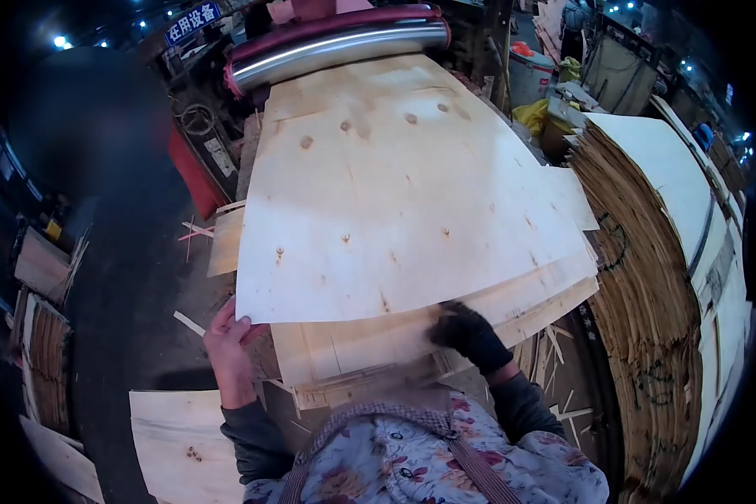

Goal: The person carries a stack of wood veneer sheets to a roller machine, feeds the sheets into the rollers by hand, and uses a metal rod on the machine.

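Note:
A large pale wood veneer sheet (pixel 378 193) with brown knots slopes away from me, its far end at a shiny metal roller (pixel 336 52). My left hand (pixel 229 343), bare, pinches the sheet's near left corner, thumb on top and fingers partly hidden beneath. In a black glove, my right hand (pixel 470 336) is at the sheet's near edge, right of the middle. Motion blurs its fingers, so I cannot see whether they grip the edge. Under the sheet, more veneer sheets (pixel 353 349) lie stacked, their near edges showing.
A tall stack of veneer (pixel 647 319) stands on the right. Another veneer piece (pixel 181 441) is at lower left, beyond which stand more stacks (pixel 46 370). Wood scraps (pixel 554 344) litter the floor. A white bucket (pixel 529 76) and yellow bag (pixel 531 116) are at the back right.

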Demonstrator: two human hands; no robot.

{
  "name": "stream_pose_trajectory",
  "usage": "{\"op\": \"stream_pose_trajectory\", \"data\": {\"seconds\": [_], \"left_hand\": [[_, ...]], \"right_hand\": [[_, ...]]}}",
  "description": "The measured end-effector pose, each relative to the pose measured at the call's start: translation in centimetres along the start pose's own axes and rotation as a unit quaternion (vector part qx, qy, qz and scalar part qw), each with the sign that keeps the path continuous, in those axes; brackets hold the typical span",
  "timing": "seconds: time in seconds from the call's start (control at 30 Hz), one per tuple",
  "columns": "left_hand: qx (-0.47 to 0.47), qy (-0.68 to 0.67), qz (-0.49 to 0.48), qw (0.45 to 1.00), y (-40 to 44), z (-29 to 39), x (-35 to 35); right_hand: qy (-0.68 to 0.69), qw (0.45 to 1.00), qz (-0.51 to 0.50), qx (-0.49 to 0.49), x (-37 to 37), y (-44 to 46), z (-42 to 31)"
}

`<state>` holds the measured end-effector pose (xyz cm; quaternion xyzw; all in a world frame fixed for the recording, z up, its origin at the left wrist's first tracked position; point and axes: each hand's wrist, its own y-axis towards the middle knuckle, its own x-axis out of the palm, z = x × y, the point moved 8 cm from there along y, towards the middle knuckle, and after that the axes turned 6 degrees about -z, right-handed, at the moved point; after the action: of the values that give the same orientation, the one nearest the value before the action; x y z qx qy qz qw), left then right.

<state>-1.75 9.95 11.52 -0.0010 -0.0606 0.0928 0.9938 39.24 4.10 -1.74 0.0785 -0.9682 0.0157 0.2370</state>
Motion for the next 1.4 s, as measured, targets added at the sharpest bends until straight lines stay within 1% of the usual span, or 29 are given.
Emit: {"op": "stream_pose_trajectory", "data": {"seconds": [0.03, 0.07, 0.1, 0.17, 0.2, 0.27, 0.33, 0.43, 0.5, 0.53, 0.57, 0.63, 0.67, 0.7, 0.73, 0.77, 0.83, 0.9, 0.93, 0.97, 1.03, 1.07, 1.1, 1.17, 1.23, 1.27, 1.3, 1.37, 1.4], "left_hand": [[0.006, -0.009, -0.002, 1.0, -0.3, 0.5, 0.2], [0.005, -0.009, -0.003, 1.0, -0.7, 0.7, 0.3], [0.004, -0.007, 0.008, 1.0, -1.4, 0.7, 0.2], [0.007, -0.003, 0.018, 1.0, -1.9, 0.5, -0.2], [-0.007, -0.005, 0.025, 1.0, -2.0, -0.1, -0.4], [-0.04, 0.007, 0.038, 0.998, -1.6, -2.2, -1.5], [-0.041, 0.022, 0.044, 0.998, -0.9, -5.1, -3.0], [-0.05, 0.043, 0.047, 0.997, -0.8, -8.1, -2.7], [-0.009, 0.073, 0.097, 0.993, -0.3, -11.6, -3.7], [-0.055, 0.206, 0.059, 0.975, -0.1, -12.3, -3.2], [-0.055, 0.21, 0.062, 0.974, 0.0, -13.0, -2.9], [-0.112, 0.385, -0.012, 0.916, -0.4, -15.4, -0.6], [-0.115, 0.388, -0.01, 0.914, -0.9, -16.9, -0.1], [-0.057, 0.482, 0.004, 0.875, -1.3, -17.7, 0.5], [0.002, 0.569, 0.018, 0.822, -1.5, -18.0, 1.0], [-0.002, 0.571, 0.02, 0.821, -1.5, -18.4, 0.8], [-0.037, 0.512, -0.001, 0.858, -1.3, -19.4, 0.5], [-0.047, 0.499, 0.009, 0.865, -1.1, -19.1, 0.7], [-0.055, 0.486, 0.018, 0.872, -1.0, -19.0, 0.7], [-0.058, 0.484, 0.02, 0.873, -1.1, -18.7, 0.7], [-0.031, 0.496, -0.013, 0.867, -1.2, -17.8, 0.9], [-0.031, 0.494, -0.009, 0.869, -1.0, -17.7, 0.5], [-0.026, 0.502, -0.014, 0.864, -1.0, -17.7, 0.3], [-0.026, 0.504, -0.016, 0.863, -0.8, -18.2, -0.4], [-0.044, 0.352, -0.01, 0.935, -0.1, -19.1, -2.5], [-0.094, 0.251, 0.027, 0.963, 0.4, -21.2, -4.4], [-0.097, 0.245, 0.029, 0.964, 0.2, -19.8, -4.0], [-0.106, 0.137, 0.031, 0.984, -0.6, -16.2, -2.7], [-0.1, 0.158, 0.013, 0.982, 0.6, -18.4, -4.8]], "right_hand": [[0.264, 0.955, 0.11, 0.071, -0.8, -0.3, 0.5], [0.294, 0.947, 0.12, 0.048, -1.2, 0.2, -0.1], [0.295, 0.947, 0.121, 0.048, -1.5, 0.1, -0.3], [0.224, 0.967, 0.113, 0.042, -1.2, 0.4, -1.9], [0.154, 0.971, 0.158, 0.095, -1.6, 0.1, -2.2], [0.136, 0.974, 0.149, 0.099, -2.1, 1.0, -2.4], [0.104, 0.979, 0.132, 0.118, -3.3, 1.8, -1.9], [0.153, 0.975, 0.131, 0.094, -4.1, 3.7, -0.7], [0.14, 0.977, 0.119, 0.106, -4.1, 5.2, -0.6], [0.151, 0.975, 0.123, 0.105, -4.0, 6.3, -0.6], [0.162, 0.973, 0.127, 0.104, -4.1, 7.3, -0.6], [0.151, 0.977, 0.111, 0.103, -4.9, 10.4, 0.0], [0.177, 0.975, 0.109, 0.083, -5.3, 12.3, 0.0], [0.202, 0.971, 0.107, 0.064, -5.6, 14.1, -0.1], [0.194, 0.975, 0.096, 0.058, -5.8, 16.1, -0.2], [0.186, 0.977, 0.086, 0.052, -5.9, 18.1, -0.4], [0.195, 0.977, 0.068, 0.042, -6.1, 21.9, -1.0], [0.241, 0.969, 0.04, 0.03, -5.9, 25.3, -1.2], [0.224, 0.974, 0.016, -0.021, -5.6, 26.0, -1.8], [0.223, 0.975, 0.014, -0.017, -5.6, 26.0, -1.4], [0.227, 0.968, 0.058, -0.087, -5.6, 25.5, -1.8], [0.253, 0.963, 0.067, -0.06, -5.7, 24.5, -0.7], [0.249, 0.965, 0.064, -0.058, -5.7, 22.9, 0.1], [0.22, 0.975, 0.003, 0.029, -4.0, 18.5, 2.6], [0.196, 0.977, -0.05, 0.064, -1.1, 12.2, 3.0], [0.178, 0.978, -0.059, 0.091, -0.4, 9.5, 3.9], [0.16, 0.978, -0.067, 0.117, 0.3, 6.9, 4.7], [0.199, 0.963, -0.06, 0.172, 2.2, 2.1, 5.2], [0.189, 0.961, -0.057, 0.192, 2.4, 0.5, 6.0]]}}
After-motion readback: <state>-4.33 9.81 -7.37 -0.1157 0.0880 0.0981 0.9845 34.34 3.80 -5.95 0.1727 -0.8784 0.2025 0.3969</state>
